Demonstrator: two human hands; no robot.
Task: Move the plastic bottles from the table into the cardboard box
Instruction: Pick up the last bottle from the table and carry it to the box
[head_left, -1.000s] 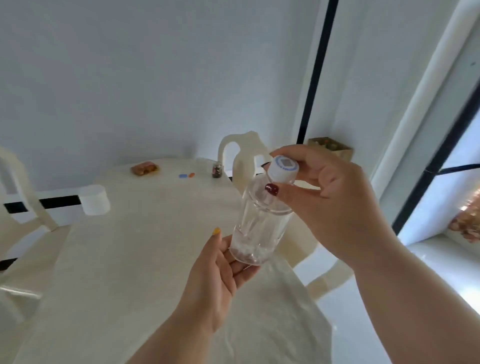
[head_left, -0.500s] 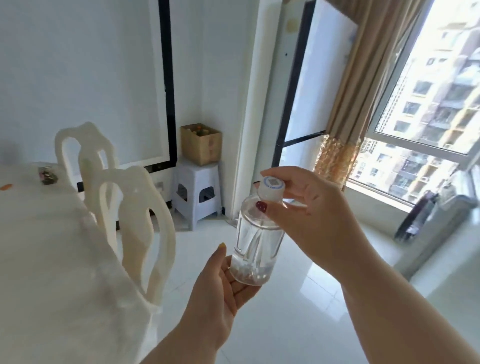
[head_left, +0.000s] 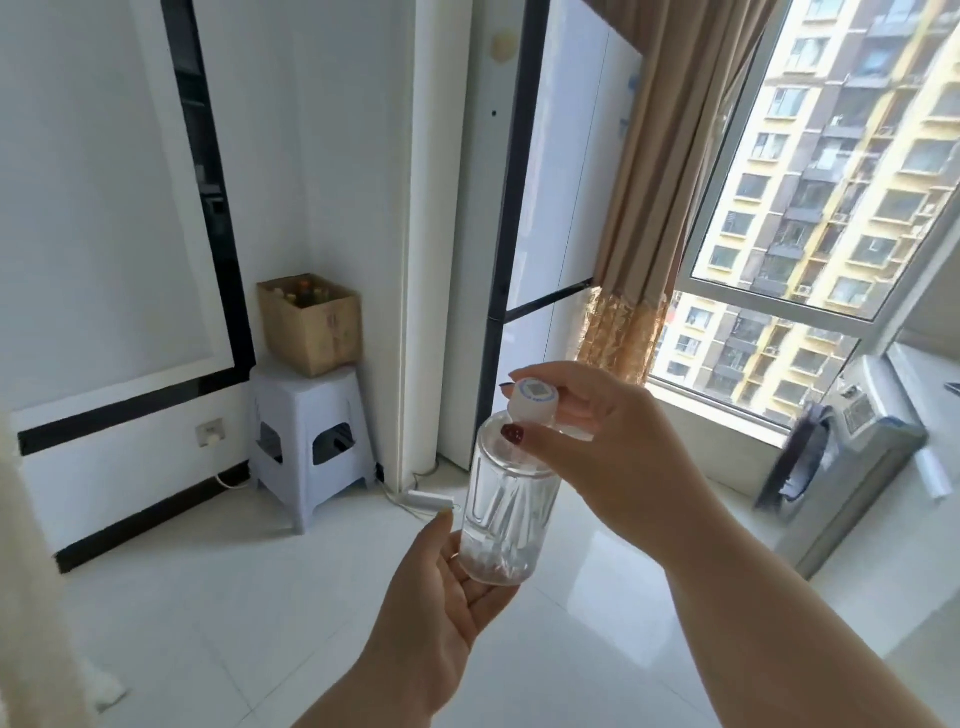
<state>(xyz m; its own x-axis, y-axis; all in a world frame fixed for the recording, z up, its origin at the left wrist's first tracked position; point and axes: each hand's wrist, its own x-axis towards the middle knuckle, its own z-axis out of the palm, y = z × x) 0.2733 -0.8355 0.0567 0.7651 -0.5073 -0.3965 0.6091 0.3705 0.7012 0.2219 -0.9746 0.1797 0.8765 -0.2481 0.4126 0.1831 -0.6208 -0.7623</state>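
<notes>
Plastic bottle (head_left: 506, 506): clear, white cap, upright, carried between hands. Right hand (head_left: 605, 452) pinches cap and neck; left hand (head_left: 447, 577) cups base. Cardboard box (head_left: 310, 322): ahead-left of hands, on stool (head_left: 306, 436), well apart. Change: view has swung off table toward box; grip unchanged. Judgement: transport step, drop-in pending.

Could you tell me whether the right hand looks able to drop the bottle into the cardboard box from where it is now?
Probably not yet. The right hand grips the clear bottle by its cap, and the cardboard box sits on a stool well across open floor. Nothing blocks the way.
</notes>
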